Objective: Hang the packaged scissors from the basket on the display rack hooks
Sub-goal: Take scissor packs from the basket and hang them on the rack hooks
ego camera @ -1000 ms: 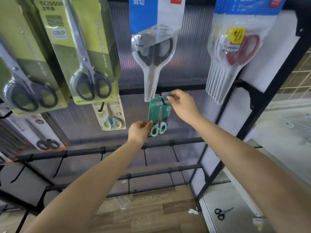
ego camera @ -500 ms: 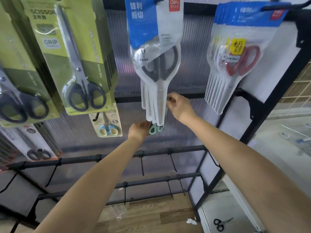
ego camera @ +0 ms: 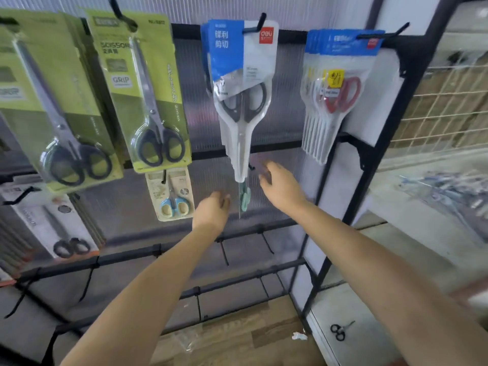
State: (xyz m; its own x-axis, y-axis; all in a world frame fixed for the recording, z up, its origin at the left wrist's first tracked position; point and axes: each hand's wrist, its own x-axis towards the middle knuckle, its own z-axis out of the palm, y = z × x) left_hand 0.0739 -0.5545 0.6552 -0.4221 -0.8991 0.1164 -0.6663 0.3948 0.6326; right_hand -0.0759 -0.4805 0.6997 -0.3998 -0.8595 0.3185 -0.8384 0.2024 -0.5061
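Corrugated panel [ego camera: 285, 107] backed the rack; blue-and-white packs [ego camera: 241, 83] overhung the mint scissors pack [ego camera: 244, 198] at centre frame, hanging edge-on between the relaxed left hand [ego camera: 211, 211] and spread right hand [ego camera: 281, 187], neither touching.

Scissor packs: lime-green cards [ego camera: 148, 101] with black handles; blue-and-white packs [ego camera: 239, 62]; red-handled set [ego camera: 340, 96]. Small mint-green scissors [ego camera: 244, 198]; cream card with pale-blue handles [ego camera: 173, 196]. Rack frame [ego camera: 369, 159]: black.

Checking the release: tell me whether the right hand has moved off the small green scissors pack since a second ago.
Yes. The right hand has drawn back right, off the green pack hanging on its hook.
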